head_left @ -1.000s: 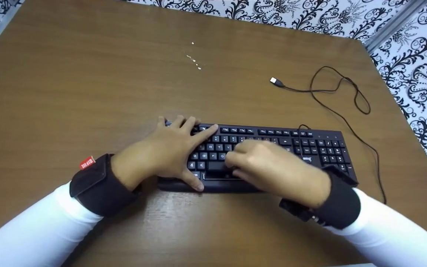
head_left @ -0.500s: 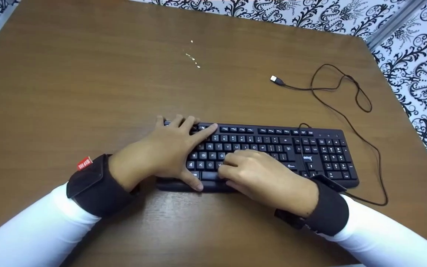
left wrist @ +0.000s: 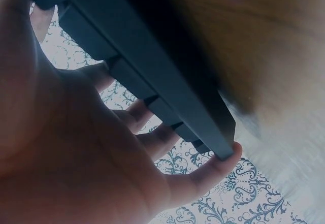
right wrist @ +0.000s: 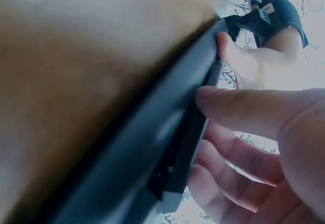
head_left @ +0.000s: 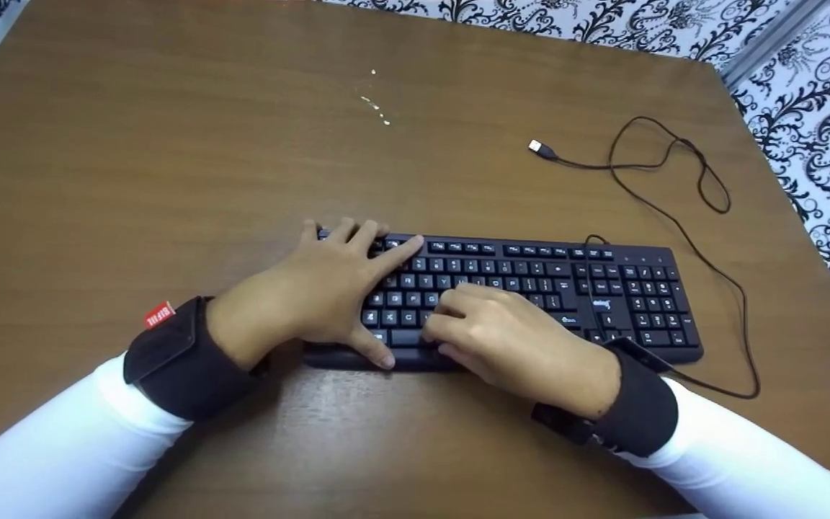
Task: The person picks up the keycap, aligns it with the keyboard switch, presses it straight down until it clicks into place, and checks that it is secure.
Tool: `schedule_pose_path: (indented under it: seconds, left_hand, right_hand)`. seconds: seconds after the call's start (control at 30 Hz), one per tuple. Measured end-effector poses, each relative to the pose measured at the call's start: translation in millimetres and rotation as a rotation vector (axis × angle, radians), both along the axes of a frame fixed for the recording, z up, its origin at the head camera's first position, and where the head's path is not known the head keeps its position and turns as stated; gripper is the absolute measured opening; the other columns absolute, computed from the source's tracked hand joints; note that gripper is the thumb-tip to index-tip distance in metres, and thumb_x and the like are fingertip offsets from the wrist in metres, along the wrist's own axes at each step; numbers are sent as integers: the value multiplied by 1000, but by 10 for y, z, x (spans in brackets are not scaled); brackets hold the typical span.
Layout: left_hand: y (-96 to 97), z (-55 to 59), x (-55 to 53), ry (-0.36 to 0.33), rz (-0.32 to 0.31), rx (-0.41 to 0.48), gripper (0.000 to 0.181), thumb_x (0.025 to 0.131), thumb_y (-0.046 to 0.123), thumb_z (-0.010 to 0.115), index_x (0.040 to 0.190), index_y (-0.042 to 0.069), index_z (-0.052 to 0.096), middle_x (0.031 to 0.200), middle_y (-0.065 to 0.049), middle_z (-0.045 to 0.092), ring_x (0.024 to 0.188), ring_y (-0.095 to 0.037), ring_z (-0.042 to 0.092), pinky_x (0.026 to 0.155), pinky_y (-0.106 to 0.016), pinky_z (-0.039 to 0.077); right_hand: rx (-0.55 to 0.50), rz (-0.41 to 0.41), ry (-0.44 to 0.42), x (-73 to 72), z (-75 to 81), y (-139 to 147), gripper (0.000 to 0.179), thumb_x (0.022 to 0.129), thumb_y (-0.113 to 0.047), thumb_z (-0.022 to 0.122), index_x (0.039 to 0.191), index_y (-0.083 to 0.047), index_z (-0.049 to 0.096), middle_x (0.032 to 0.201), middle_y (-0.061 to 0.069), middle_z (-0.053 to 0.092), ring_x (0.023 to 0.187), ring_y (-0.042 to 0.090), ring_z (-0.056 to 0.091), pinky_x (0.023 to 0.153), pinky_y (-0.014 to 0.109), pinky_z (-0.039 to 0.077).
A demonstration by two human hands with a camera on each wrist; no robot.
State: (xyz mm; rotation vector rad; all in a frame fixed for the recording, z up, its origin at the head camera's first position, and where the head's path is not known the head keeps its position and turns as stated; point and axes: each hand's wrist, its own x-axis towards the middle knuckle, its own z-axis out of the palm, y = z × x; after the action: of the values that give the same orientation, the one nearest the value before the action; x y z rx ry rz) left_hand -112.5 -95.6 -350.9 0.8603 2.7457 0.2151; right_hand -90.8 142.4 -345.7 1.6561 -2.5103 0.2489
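On the wooden table lies a black keyboard point(head_left: 606, 306). Its left end is spanned by my left hand point(head_left: 325, 292), fingers spread over the far edge and thumb on the front edge. The left wrist view shows that palm point(left wrist: 96, 148) beside the keyboard's side. My right hand point(head_left: 505, 335) bends over the space bar point(head_left: 406, 337), covering its right part. In the right wrist view, the thumb point(right wrist: 244, 109) touches the front of the bar point(right wrist: 190, 142) and curled fingers lie behind it, pinching it.
The keyboard's cable point(head_left: 743, 310) runs along the right side and loops toward a USB plug point(head_left: 543, 149) behind the keyboard. Small white specks point(head_left: 375, 107) mark the far tabletop. A patterned wall point(head_left: 811, 130) borders the table.
My right hand has shifted left and toward the front. The space bar, earlier seen above a bare slot, now sits lower, in line with the bottom row. My left hand stays in place.
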Motion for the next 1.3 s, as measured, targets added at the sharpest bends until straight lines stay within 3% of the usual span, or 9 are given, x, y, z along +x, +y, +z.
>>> schedule_pose_path:
  seconds: [0.33,0.6,0.77,1.03,1.3]
  left_hand:
    - [35,22,-44,2,-4,2,133,55,85,73,162,31,15,156,-18,32,143,-41,33,106,-76,28]
    - [28,19,-51,-4,-1,-12,133,55,85,72,162,30,14,156,-18,33,143,-42,34,106,-77,28]
    - [41,23,-67,-2,-1,-8,133,55,85,73,162,30,15,156,-18,33,142,-42,35,106,-76,28]
    - [57,26,-42,-3,-9,-2,133,55,84,74,162,29,16,155,-19,34,142,-43,35,106,-77,28]
    - [-11,37,4,30,-13,18,134,53,85,74,161,29,17,154,-19,36,141,-43,37,104,-76,30]
  right_hand:
    - [-34,9,-40,-12,27,65,4,85,-10,76,82,-11,74,89,-1,66,80,12,60,72,25,55]
    - [-31,5,0,18,6,114,12,84,-13,79,96,-11,81,97,0,71,86,13,64,77,25,57]
    - [-23,-19,40,16,-17,108,9,85,-19,79,92,-14,82,95,-2,70,83,13,61,73,26,56]
    - [23,-69,-16,24,36,142,13,86,-25,78,96,-18,82,87,-1,65,73,11,58,64,25,54]
    - [34,-49,8,59,67,101,17,90,-28,74,103,-19,81,83,-3,61,70,10,55,61,25,52]
